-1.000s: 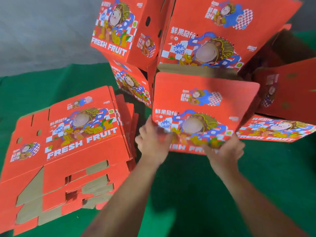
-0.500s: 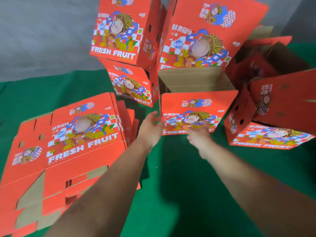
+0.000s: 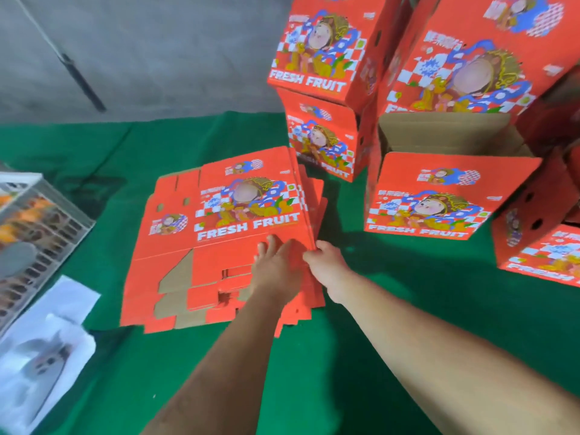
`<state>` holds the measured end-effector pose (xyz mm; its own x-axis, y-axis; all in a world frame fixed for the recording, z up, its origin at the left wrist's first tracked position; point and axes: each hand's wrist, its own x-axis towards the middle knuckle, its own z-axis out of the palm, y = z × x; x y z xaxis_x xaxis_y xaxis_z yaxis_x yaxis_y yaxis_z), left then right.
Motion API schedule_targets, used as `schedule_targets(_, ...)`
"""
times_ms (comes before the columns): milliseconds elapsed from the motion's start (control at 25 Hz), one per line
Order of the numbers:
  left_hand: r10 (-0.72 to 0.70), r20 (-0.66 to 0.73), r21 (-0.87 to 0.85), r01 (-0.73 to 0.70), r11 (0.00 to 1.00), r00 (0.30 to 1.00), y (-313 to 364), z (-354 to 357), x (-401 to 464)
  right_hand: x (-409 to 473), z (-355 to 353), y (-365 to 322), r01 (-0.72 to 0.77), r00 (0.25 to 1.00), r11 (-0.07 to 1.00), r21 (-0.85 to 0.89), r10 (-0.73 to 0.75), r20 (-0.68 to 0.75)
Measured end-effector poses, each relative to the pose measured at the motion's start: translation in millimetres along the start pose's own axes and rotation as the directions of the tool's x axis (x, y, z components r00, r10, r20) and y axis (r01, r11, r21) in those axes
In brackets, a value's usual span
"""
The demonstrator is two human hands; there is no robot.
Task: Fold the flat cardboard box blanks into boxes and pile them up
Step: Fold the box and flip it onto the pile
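On green cloth [image 3: 314, 372], near centre: stack of flat red printed cardboard box blanks [image 3: 219, 240], top one face up, "FRESH FRUIT" lettering legible, brown flap undersides showing at the near edge. Left hand [image 3: 276, 265] laid flat on the top blank's near right part, fingers straight, gripping nothing. Right hand [image 3: 323, 262] just beside it at the stack's right edge, fingers curled and pinching the edge of the top blank (how many blanks are caught cannot be told). Right of the stack, apart from it: folded red open-topped cardboard box [image 3: 439, 196], brown inside visible, standing on the cloth. Behind, two folded red boxes piled one on the other [image 3: 320, 98], and a taller tilted red box [image 3: 470, 51] beside them. More red boxes at the far right edge [image 3: 539, 240], partly cut off. Far left: grey wire crate [image 3: 34, 227] with orange shapes inside, blurred, and white plastic wrapping [image 3: 40, 350] lying in front of it.
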<state>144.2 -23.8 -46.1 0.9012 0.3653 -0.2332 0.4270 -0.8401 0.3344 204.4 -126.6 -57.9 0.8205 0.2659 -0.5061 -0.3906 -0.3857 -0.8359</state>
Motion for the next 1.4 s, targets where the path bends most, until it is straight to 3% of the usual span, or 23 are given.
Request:
schedule_targets(120,0.074,0.113,0.008,-0.076,0.997,0.991,-3,7,-14,-6,1,-5,-0.073,0.996,0.996,-0.055,0.070,-0.051)
schedule_targets(280,0.114,0.155,0.125,-0.134,0.983,0.981,10,25,-35,-18,-7,-5,-0.148,0.988,0.971,0.185,0.136,0.080)
schedule_targets(360,0.163,0.106,0.122,-0.175,0.977,0.981,10,30,-47,-26,-16,2,-0.145,0.989,0.965,0.217,0.134,0.066)
schedule_targets(480,0.286,-0.054,-0.015,-0.287,0.958,0.957,-6,33,-66,-41,-40,19,-0.086,0.993,0.929,0.360,0.108,-0.042)
schedule_targets(560,0.326,-0.118,0.062,-0.320,0.945,0.938,-25,34,-73,-52,-66,29,0.006,0.990,0.930,0.368,0.047,-0.135)
schedule_targets(600,0.302,-0.130,0.120,-0.287,0.950,0.944,-35,34,-76,-57,-81,35,0.061,0.984,0.927,0.370,0.006,-0.178)
schedule_targets(680,0.109,-0.165,0.124,-0.089,0.988,0.980,-52,31,-81,-72,-112,43,0.152,0.969,0.910,0.387,-0.060,-0.241)
schedule_targets(800,-0.191,-0.170,-0.076,0.180,0.981,0.967,-65,24,-90,-97,-151,53,0.224,0.958,0.898,0.379,-0.131,-0.255)
schedule_targets(960,-0.189,-0.075,-0.299,0.158,0.941,0.979,-53,22,-108,-131,-175,54,0.288,0.926,0.929,0.234,-0.208,-0.314)
schedule_targets(1120,-0.185,0.135,-0.463,0.227,0.857,0.973,-53,11,-128,-162,-178,56,0.291,0.909,0.951,0.108,-0.239,-0.342)
schedule_targets(1200,-0.107,0.092,-0.639,0.141,0.757,0.990,-46,17,-142,-170,-174,56,0.295,0.889,0.948,0.120,-0.226,-0.398)
schedule_targets(1280,-0.010,-0.014,-0.804,-0.005,0.595,1.000,-24,24,-158,-178,-160,58,0.290,0.894,0.949,0.125,-0.223,-0.388)
schedule_targets(1400,-0.076,-0.067,-0.907,-0.029,0.421,0.995,15,26,-173,-186,-138,58,0.313,0.877,0.946,0.085,-0.253,-0.408)
